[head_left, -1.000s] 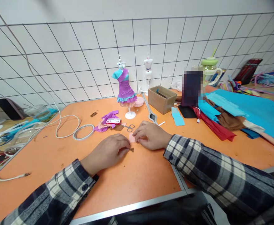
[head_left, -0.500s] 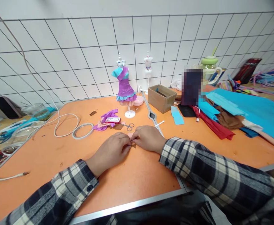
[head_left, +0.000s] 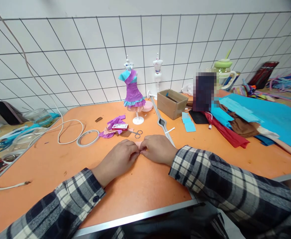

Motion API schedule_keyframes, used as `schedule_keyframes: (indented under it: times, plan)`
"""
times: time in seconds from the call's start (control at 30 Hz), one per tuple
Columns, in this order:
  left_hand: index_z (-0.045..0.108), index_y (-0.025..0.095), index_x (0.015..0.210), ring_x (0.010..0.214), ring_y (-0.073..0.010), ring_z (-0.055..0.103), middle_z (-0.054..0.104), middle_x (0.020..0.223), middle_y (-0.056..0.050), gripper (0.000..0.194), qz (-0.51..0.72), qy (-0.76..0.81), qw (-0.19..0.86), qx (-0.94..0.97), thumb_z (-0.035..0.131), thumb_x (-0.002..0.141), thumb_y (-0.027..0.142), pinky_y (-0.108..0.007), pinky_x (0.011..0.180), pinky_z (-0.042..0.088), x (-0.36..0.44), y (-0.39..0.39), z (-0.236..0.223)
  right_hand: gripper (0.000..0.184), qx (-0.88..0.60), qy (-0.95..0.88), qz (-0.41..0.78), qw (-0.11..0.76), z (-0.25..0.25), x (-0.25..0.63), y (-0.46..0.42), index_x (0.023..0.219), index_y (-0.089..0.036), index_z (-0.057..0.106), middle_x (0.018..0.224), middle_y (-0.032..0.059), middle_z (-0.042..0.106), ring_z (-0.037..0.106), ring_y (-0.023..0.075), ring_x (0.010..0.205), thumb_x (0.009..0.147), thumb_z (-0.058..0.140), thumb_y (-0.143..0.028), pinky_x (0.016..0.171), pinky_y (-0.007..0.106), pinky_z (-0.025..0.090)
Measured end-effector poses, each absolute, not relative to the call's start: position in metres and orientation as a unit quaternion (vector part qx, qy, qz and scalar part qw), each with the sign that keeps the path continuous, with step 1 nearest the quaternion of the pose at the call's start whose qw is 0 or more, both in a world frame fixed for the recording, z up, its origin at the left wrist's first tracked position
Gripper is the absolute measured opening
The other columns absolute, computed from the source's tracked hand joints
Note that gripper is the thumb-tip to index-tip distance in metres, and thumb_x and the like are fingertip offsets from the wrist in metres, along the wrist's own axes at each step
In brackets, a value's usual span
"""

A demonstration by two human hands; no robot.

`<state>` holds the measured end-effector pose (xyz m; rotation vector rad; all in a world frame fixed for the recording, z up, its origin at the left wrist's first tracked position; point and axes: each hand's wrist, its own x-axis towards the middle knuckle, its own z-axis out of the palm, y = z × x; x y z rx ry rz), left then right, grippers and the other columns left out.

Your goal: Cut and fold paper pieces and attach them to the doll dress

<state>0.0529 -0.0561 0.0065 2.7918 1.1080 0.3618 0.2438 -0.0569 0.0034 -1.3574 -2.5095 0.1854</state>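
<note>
My left hand [head_left: 119, 158] and my right hand [head_left: 157, 148] meet at the fingertips low over the orange table [head_left: 145, 186]. Both are closed in a pinch, on a small piece of brown crepe paper now almost wholly hidden by the fingers. Just behind the fingertips shows a bit of pink paper [head_left: 138, 143]; whether it is held or lies on the table I cannot tell. Beyond my hands are small scissors [head_left: 138, 134], purple paper scraps [head_left: 115, 121] and a red-and-white small box [head_left: 119, 127]. A roll of tape [head_left: 88, 138] lies left of them.
A mini dress form [head_left: 134, 89] in a purple and blue paper dress stands at the back, near a bare dress form [head_left: 157, 69]. A cardboard box [head_left: 172, 105], blue paper strip [head_left: 188, 122] and red paper [head_left: 227, 132] lie right. A white cable [head_left: 60, 124] crosses the left.
The brown paper that stuck out below my fingertips has gone from sight between them. My right hand has come slightly lower, closer against the left fingertips.
</note>
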Motion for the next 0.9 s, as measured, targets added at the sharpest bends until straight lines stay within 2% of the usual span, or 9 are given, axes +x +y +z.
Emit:
schedule_keyframes:
  times: [0.1,0.2,0.27,0.4,0.57,0.67,0.8,0.9]
  plan:
    - [0.071,0.021,0.087,0.084,-0.0207,0.063,0.071,0.085,-0.005,0.021,0.113,0.371,0.044,0.921,0.05,0.09,0.018,-0.036,0.082,0.045,0.0523,-0.0549,0.0051,0.022,-0.478,-0.864,0.062,0.145,0.0,0.2422,-0.056,0.085,-0.028,0.073,0.085,-0.0003,0.069,0.06,0.0158,0.077,0.086,0.051,-0.028,0.056,0.028,0.027]
    - [0.071,0.024,0.087,0.086,-0.021,0.065,0.073,0.083,-0.002,0.021,0.11,0.376,0.026,0.92,0.051,0.091,0.019,-0.047,0.1,0.035,0.0524,-0.055,0.0049,0.021,-0.489,-0.857,0.073,0.145,-0.0007,0.2411,-0.0557,0.081,-0.028,0.072,0.083,-0.0004,0.069,0.06,0.0155,0.074,0.085,0.052,-0.027,0.055,0.028,0.026]
    - [0.07,0.024,0.087,0.085,-0.0206,0.066,0.074,0.084,0.0,0.019,0.113,0.391,0.028,0.913,0.052,0.091,0.021,-0.05,0.104,0.029,0.0536,-0.0559,0.0056,0.02,-0.497,-0.853,0.079,0.142,-0.0004,0.2409,-0.0555,0.08,-0.028,0.072,0.082,-0.0005,0.069,0.059,0.0156,0.073,0.085,0.053,-0.028,0.055,0.028,0.025]
    - [0.068,0.022,0.091,0.081,-0.0197,0.067,0.075,0.085,0.0,0.013,0.117,0.429,0.04,0.895,0.055,0.09,0.024,-0.052,0.103,0.028,0.0564,-0.0579,0.0065,0.018,-0.5,-0.849,0.097,0.139,0.0005,0.2425,-0.0549,0.083,-0.029,0.073,0.082,-0.0016,0.072,0.06,0.016,0.075,0.086,0.055,-0.034,0.056,0.028,0.025]
    - [0.073,0.027,0.083,0.085,-0.021,0.066,0.073,0.086,0.0,0.021,0.092,0.422,0.024,0.901,0.054,0.09,0.022,-0.056,0.101,0.026,0.0548,-0.0575,0.0047,0.017,-0.506,-0.838,0.135,0.157,0.0019,0.2442,-0.0552,0.097,-0.03,0.07,0.089,-0.0046,0.073,0.062,0.0144,0.079,0.083,0.061,-0.03,0.059,0.025,0.03]
    - [0.074,0.028,0.085,0.087,-0.0217,0.064,0.071,0.087,-0.001,0.02,0.102,0.414,0.007,0.904,0.055,0.089,0.022,-0.053,0.098,0.029,0.0537,-0.0577,0.006,0.016,-0.508,-0.838,0.137,0.143,0.0031,0.2435,-0.0557,0.094,-0.03,0.072,0.088,-0.0035,0.073,0.062,0.0152,0.081,0.084,0.059,-0.03,0.061,0.026,0.031]
    - [0.074,0.027,0.088,0.089,-0.023,0.062,0.072,0.088,-0.002,0.019,0.105,0.404,-0.006,0.909,0.055,0.089,0.023,-0.043,0.087,0.037,0.0548,-0.0598,0.0108,0.017,-0.506,-0.842,0.139,0.127,0.005,0.2421,-0.0559,0.087,-0.03,0.073,0.086,-0.0018,0.073,0.061,0.0159,0.081,0.085,0.056,-0.029,0.061,0.026,0.031]
    - [0.073,0.026,0.088,0.089,-0.0227,0.062,0.074,0.088,-0.002,0.019,0.101,0.401,-0.001,0.91,0.054,0.09,0.022,-0.042,0.085,0.037,0.0551,-0.0605,0.0122,0.017,-0.508,-0.842,0.139,0.121,0.0058,0.2417,-0.0561,0.088,-0.028,0.073,0.087,-0.0001,0.072,0.061,0.0162,0.081,0.084,0.057,-0.029,0.062,0.026,0.033]
